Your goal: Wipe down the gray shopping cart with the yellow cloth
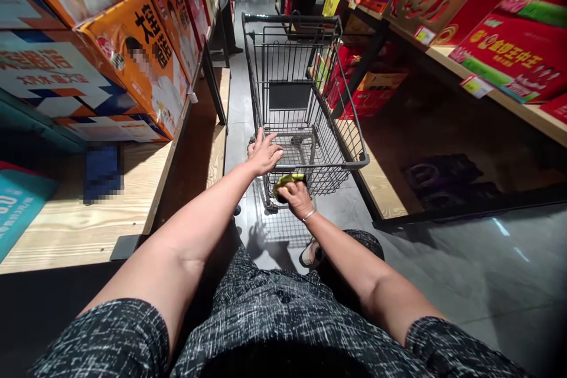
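Note:
A dark metal shopping cart (pixel 290 94) stands before me in the aisle, its wire basket holding nothing that I can see. My left hand (pixel 264 155) is over the near left corner of the cart, fingers spread; whether it touches the rim I cannot tell. Lower and to the right, my right hand (pixel 297 198), with a bracelet at the wrist, has its fingers closed on a yellow-green cloth (pixel 287 179). This cloth is against the near end of the basket, just under the rim. The hand covers part of it.
On the left, a wooden shelf (pixel 133 201) bears large orange boxes (pixel 137 59). Red gift boxes (pixel 509 53) fill the right shelf (pixel 447 62), with price tags on its edge. A dark-clothed person's leg (pixel 228 23) shows farther up the aisle.

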`<state>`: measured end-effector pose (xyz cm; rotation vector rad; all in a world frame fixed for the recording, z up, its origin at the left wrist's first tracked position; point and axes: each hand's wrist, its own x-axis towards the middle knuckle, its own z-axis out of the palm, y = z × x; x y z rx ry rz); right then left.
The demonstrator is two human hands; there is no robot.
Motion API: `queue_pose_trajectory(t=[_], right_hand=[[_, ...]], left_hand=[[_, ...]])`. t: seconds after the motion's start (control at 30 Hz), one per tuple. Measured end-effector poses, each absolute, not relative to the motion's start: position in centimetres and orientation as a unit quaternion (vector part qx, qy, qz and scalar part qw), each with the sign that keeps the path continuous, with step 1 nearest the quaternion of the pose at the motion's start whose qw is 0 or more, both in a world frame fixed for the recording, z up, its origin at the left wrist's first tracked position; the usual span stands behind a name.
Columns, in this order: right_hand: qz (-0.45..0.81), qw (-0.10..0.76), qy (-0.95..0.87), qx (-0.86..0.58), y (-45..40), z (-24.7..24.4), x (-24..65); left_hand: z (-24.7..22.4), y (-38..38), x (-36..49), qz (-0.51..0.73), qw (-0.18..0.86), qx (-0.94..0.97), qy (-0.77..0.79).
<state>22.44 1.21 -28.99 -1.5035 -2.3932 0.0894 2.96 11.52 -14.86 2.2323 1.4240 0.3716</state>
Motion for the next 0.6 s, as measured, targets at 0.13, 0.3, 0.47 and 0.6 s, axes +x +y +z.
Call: queue_pose_trajectory(t=[0.13,0.3,0.47,0.6], right_hand=[[0.061,0.084,-0.855,-0.507,-0.6,-33.3,21.8],[0.067,0.091,-0.880,-0.462,-0.4,-33.5,22.1],[0.006,0.163,-0.876,-0.454,0.4,-29.0,23.7],[-0.060,0.282,-0.831,-0.476,1.8,-24.1,25.1]], left_hand=[[-15.3,11.3,2.6,0.152,0.226,0.803,0.530],[-15.2,11.7,1.8,0.151,0.240,0.793,0.540],[-15.5,12.1,0.9,0.166,0.242,0.786,0.544],[-15.3,12.1,0.4,0.168,0.221,0.790,0.547]])
